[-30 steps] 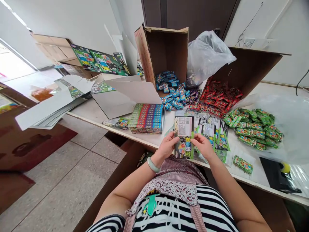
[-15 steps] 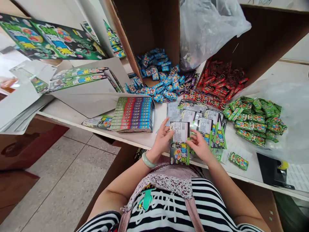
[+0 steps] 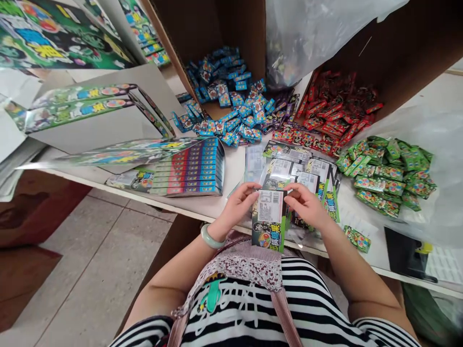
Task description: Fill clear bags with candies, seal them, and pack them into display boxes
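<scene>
Between my two hands I hold a printed candy pouch [image 3: 267, 219], dark green and black with a white label panel at its upper end. My left hand [image 3: 240, 205], with a pale green bangle at the wrist, pinches its upper left edge. On the opposite side, my right hand [image 3: 306, 205] grips the upper right edge between thumb and fingers. Just beyond lie more flat pouches [image 3: 282, 168] of the same print, overlapping on the table. To the left stands a display box [image 3: 188, 168] filled with rows of green, red, purple and blue packets.
Blue candy packets [image 3: 249, 115] spill from a cardboard carton. Red packets [image 3: 333, 106] and green packets [image 3: 388, 168] are heaped to the right, near plastic sheeting [image 3: 444, 159]. One green packet [image 3: 357, 238] lies by the table's front edge. Folded printed cartons [image 3: 90, 106] stand at left.
My head view has shifted slightly. Both hands now hold the pouch at its upper corners; the right hand has moved up along its edge. The display box's printed flap now tilts over its left part.
</scene>
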`<state>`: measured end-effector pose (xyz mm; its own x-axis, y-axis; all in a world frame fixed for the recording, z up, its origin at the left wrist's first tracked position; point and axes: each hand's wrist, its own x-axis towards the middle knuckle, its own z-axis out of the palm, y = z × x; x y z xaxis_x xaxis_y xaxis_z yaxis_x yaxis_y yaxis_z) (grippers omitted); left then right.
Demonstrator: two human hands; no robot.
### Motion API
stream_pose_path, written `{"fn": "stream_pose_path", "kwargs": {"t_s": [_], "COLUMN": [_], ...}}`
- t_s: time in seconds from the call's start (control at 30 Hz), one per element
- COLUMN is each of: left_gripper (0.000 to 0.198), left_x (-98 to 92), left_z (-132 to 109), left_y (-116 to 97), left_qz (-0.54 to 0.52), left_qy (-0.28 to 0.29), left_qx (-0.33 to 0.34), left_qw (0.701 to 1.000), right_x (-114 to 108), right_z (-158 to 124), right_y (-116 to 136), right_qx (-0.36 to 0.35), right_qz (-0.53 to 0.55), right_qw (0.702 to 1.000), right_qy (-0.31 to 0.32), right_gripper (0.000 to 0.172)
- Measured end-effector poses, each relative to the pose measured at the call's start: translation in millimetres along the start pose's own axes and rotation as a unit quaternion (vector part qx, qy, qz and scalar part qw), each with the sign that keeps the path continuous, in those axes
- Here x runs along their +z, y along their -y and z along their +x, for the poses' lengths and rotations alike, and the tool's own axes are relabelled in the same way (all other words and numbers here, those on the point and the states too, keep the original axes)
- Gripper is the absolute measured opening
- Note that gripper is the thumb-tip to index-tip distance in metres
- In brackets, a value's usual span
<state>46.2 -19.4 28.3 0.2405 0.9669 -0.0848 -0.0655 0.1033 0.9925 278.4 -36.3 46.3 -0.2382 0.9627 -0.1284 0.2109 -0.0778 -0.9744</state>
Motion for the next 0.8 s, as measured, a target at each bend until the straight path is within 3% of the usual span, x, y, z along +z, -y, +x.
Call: {"fn": "stream_pose_path", "kwargs": {"t_s": [0.1,0.23,0.33,0.57,0.8], "left_gripper": [0.026,0.022,0.033,0.025,0.018], "left_x": [5.6,4.8,1.1,2.9,9.4], "left_z": [2.3,7.4,8.9,6.5,16.0], "left_y": [-10.4,-21.9,-26.2,-31.5,-44.1], "left_qz": [0.054,-0.001,-0.034,-0.022,-0.019], "left_qy": [-0.041,-0.021,-0.003,0.007,-0.013], "left_qx": [0.037,0.046,0.028,0.051,-0.007], "left_qw": [0.997,0.999,0.999,0.998,1.0], "right_x": [-3.2,-0.3,1.1,-1.5,-6.5], "right_z": [7.7,17.7,20.4,11.8,30.0], "right_y": [12.2,20.8,23.4,36.1,51.9], "right_qx": [-0.003,-0.019,-0.005,-0.074,0.02], "right_qz": [-0.029,0.035,0.077,-0.039,0.003], "right_qw": [0.999,0.998,0.996,0.996,0.999], "right_qy": [-0.023,-0.048,-0.051,-0.023,0.034], "right_gripper": [0.015,0.023,0.03,0.017,0.025]}}
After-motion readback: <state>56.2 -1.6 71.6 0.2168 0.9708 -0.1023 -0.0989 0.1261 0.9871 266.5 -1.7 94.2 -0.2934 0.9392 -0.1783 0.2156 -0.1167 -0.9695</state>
